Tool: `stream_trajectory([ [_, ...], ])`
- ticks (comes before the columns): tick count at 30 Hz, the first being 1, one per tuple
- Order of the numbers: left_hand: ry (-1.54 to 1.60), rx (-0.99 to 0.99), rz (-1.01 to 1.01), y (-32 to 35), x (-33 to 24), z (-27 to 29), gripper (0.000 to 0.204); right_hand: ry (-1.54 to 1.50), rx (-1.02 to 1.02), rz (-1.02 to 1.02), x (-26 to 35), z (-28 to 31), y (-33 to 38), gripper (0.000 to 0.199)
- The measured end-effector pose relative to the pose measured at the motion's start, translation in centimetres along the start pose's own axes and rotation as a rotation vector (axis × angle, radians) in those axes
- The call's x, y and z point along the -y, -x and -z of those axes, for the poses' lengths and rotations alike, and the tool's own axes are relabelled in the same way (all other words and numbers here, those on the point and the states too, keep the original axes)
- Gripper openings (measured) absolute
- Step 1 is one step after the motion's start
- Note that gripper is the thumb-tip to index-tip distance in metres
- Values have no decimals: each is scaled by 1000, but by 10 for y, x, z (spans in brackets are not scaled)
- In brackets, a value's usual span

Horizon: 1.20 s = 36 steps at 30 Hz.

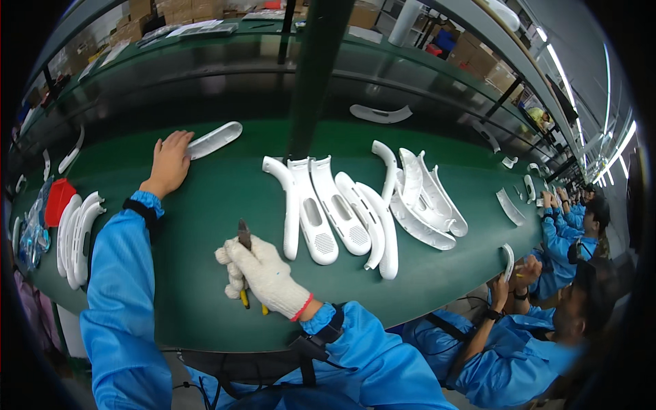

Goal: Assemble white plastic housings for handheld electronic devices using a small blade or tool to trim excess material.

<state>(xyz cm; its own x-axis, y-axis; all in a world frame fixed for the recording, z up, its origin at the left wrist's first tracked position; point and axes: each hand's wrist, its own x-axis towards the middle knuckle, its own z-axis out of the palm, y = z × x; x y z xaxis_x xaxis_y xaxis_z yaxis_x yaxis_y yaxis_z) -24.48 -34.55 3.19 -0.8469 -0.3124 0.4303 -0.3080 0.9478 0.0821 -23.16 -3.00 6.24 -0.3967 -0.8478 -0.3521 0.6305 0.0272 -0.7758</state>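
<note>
- Left hand [167,164]: bare, stretched far out, fingers flat on the end of a white curved plastic part [215,139]; touching it, not lifted.
- Right hand [266,277]: gloved, closed round yellow-handled pliers [244,242], tip up.
- Progress, judged: a stack of parts [78,236] sits at left, a loose batch [362,208] waits at right; much work seems left.
- Surface [205,287]: long green belt.
- Room: workshop, co-workers [547,328] in blue coats at right, cartons behind.

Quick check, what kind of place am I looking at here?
Most likely a factory assembly line: a long green conveyor belt carries rows of identical white plastic parts, and workers in blue coats sit along it, with cardboard boxes stacked behind.
</note>
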Motion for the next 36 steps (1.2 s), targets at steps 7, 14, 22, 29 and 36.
stream_trajectory([
  [7,208,54,-178,45,-36,42,47,36,8,40,-4,-1,1,36],
  [14,90,373,-169,92,-80,47,60,98,72,140,23,3,44,31],
  [22,91,387,-115,103,-74,47,61,577,-394,375,178,65,81,21],
  [29,133,395,-133,93,-85,49,63,703,-878,443,272,267,47,19],
  [36,160,418,-131,87,-85,53,68,679,-1150,283,315,358,19,19],
])
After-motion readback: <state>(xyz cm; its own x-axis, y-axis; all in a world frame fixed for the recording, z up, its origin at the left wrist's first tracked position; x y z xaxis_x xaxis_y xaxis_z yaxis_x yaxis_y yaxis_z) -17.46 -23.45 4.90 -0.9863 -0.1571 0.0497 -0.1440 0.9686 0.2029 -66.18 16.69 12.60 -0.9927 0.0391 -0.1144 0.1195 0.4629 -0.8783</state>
